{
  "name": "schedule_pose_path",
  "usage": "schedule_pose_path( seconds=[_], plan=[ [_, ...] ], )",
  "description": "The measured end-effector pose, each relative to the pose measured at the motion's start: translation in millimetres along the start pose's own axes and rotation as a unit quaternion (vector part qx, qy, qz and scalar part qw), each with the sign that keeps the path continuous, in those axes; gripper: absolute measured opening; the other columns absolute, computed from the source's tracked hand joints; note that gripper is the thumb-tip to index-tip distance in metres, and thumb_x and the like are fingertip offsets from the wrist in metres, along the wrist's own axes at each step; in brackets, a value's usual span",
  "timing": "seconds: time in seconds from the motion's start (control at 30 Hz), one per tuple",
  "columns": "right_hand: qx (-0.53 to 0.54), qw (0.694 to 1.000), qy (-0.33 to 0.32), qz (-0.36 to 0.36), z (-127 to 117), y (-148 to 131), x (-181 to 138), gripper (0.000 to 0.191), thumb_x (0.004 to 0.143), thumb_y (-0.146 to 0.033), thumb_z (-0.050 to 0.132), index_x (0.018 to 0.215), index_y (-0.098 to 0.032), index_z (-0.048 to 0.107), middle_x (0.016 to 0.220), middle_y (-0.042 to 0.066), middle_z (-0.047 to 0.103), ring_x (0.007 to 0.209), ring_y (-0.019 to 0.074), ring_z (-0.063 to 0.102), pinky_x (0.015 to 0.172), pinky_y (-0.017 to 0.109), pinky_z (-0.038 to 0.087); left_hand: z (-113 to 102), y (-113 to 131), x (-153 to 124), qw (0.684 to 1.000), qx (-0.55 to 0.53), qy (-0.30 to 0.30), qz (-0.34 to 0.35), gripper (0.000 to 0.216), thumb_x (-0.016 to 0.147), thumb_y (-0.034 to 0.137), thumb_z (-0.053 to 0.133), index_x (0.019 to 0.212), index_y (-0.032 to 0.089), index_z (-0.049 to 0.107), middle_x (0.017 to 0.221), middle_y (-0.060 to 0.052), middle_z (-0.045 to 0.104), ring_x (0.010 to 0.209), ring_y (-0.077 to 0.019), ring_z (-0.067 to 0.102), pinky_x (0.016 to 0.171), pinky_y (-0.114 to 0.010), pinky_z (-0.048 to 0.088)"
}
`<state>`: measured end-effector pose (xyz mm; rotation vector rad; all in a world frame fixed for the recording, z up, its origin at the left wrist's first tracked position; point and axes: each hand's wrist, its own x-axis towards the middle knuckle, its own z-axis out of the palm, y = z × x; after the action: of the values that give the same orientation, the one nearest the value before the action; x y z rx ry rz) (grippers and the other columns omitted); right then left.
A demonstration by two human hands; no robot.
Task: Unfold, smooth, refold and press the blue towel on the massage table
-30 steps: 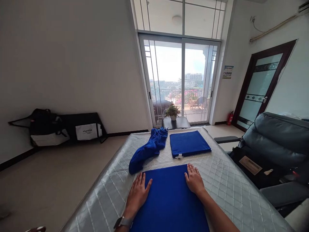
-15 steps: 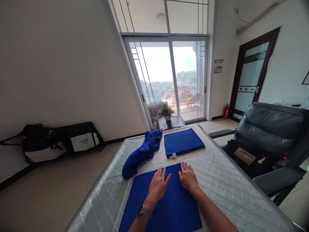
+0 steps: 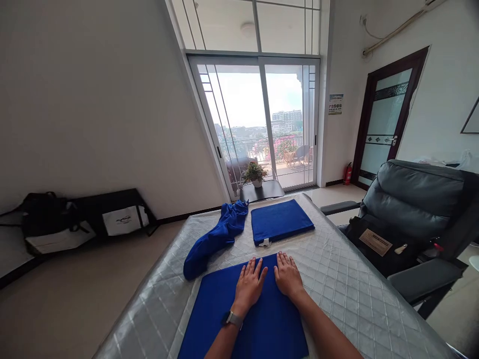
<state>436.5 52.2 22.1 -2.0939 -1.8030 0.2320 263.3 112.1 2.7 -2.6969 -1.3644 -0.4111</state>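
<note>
A folded blue cloth (image 3: 213,314) lies flat right in front of me. On its far part rests my left hand (image 3: 250,284), palm down with fingers stretched out; a watch is on that wrist. My right hand (image 3: 288,274) lies flat near the cloth's far right corner, fingers extended and slightly apart from the left hand. Beyond them sits a second blue cloth (image 3: 282,220), folded into a neat rectangle with a white tag at its near edge. To its left a third blue cloth (image 3: 219,237) lies crumpled in a long heap.
Everything lies on a silver quilted surface (image 3: 344,279). A dark recliner (image 3: 415,199) holding a black bag stands at the right. A chair with a potted plant (image 3: 255,173) is beyond the far edge, before sliding glass doors. Black and white bags (image 3: 123,219) lean by the left wall.
My left hand has slid slightly to the right across the cloth, closer to my right hand. The whole view has shifted a little; the cloths lie as before.
</note>
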Motion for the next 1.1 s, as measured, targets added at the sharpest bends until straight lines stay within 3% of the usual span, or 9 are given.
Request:
schedule_pose_path(
  seconds=[0.23, 0.37, 0.47, 0.67, 1.1],
  plan=[
    [-0.004, 1.000, -0.007, -0.002, -0.1, 0.3, 0.1, 0.062, 0.102, -0.035, 0.023, 0.159, -0.009, 0.026, 0.165, 0.010, 0.022, 0.153, 0.0220, 0.020, 0.124, 0.040, 0.009, 1.4, -87.1, -40.8, 0.995, 0.081, -0.006, -0.048, 0.051, 0.103, 0.035, 0.031, 0.152, 0.026, 0.043, 0.159, -0.010, 0.043, 0.150, -0.0279, 0.034, 0.119, -0.053, 0.033],
    [-0.018, 1.000, -0.009, -0.003, -1.4, -0.6, -0.3, 0.063, 0.103, -0.036, 0.022, 0.158, -0.009, 0.026, 0.165, 0.010, 0.023, 0.153, 0.0216, 0.020, 0.124, 0.040, 0.009, -0.1, -130.8, -61.7, 0.989, 0.101, -0.010, -0.105, 0.055, 0.103, 0.040, 0.028, 0.151, 0.018, 0.045, 0.159, -0.015, 0.042, 0.148, -0.0301, 0.037, 0.118, -0.052, 0.034],
    [-0.029, 1.000, -0.009, -0.002, -2.7, -1.4, -0.4, 0.063, 0.102, -0.037, 0.022, 0.158, -0.009, 0.026, 0.165, 0.009, 0.022, 0.153, 0.0210, 0.020, 0.124, 0.039, 0.009, -1.7, -150.0, -70.9, 0.989, 0.081, 0.005, -0.127, 0.065, 0.102, 0.051, 0.025, 0.151, 0.011, 0.043, 0.156, -0.019, 0.045, 0.146, -0.0310, 0.040, 0.118, -0.051, 0.036],
    [-0.051, 0.999, -0.020, -0.001, -3.1, -1.7, 1.8, 0.063, 0.102, -0.038, 0.022, 0.159, -0.012, 0.026, 0.166, 0.006, 0.020, 0.153, 0.0191, 0.018, 0.124, 0.037, 0.008, -2.7, -150.1, -74.2, 0.985, 0.039, 0.039, -0.164, 0.084, 0.099, 0.065, 0.021, 0.150, 0.001, 0.040, 0.157, -0.024, 0.042, 0.146, -0.0316, 0.040, 0.118, -0.048, 0.036],
    [-0.115, 0.993, -0.014, 0.002, -0.3, -1.5, 4.9, 0.063, 0.101, -0.036, 0.021, 0.159, -0.011, 0.026, 0.165, 0.006, 0.025, 0.153, 0.0171, 0.020, 0.124, 0.036, 0.012, -11.7, -135.7, -70.8, 0.978, 0.000, 0.064, -0.198, 0.083, 0.098, 0.065, 0.021, 0.150, 0.002, 0.040, 0.158, -0.023, 0.041, 0.147, -0.0311, 0.038, 0.120, -0.046, 0.032]
  ],
)
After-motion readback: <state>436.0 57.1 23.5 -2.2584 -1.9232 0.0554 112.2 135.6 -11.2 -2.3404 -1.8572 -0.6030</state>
